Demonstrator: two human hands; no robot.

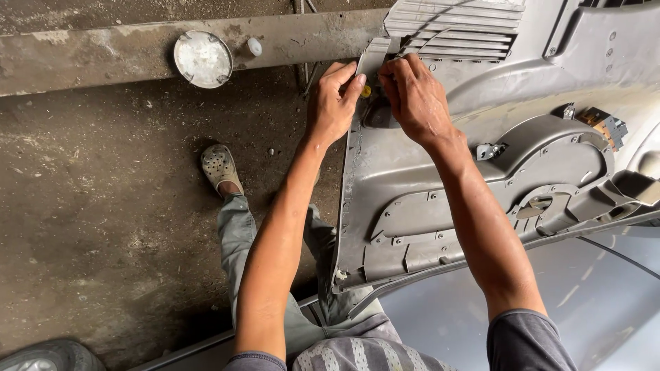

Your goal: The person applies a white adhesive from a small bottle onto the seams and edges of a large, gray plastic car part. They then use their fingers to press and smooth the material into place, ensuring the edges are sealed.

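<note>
A grey plastic car door trim panel (426, 178) lies back side up across my lap and a silver car body. My left hand (333, 103) pinches the panel's upper left edge, next to a small yellow clip (366, 91). My right hand (412, 96) grips the same corner just to the right, fingers curled over a small part at the edge that I cannot make out. Both hands almost touch each other.
A ribbed speaker grille section (454, 27) sits above the hands. A round metal cap (203, 58) and a small white knob (254, 47) rest on a concrete ledge. My foot in a grey clog (220, 167) stands on the dirty floor. A connector (605, 125) is at the panel's right.
</note>
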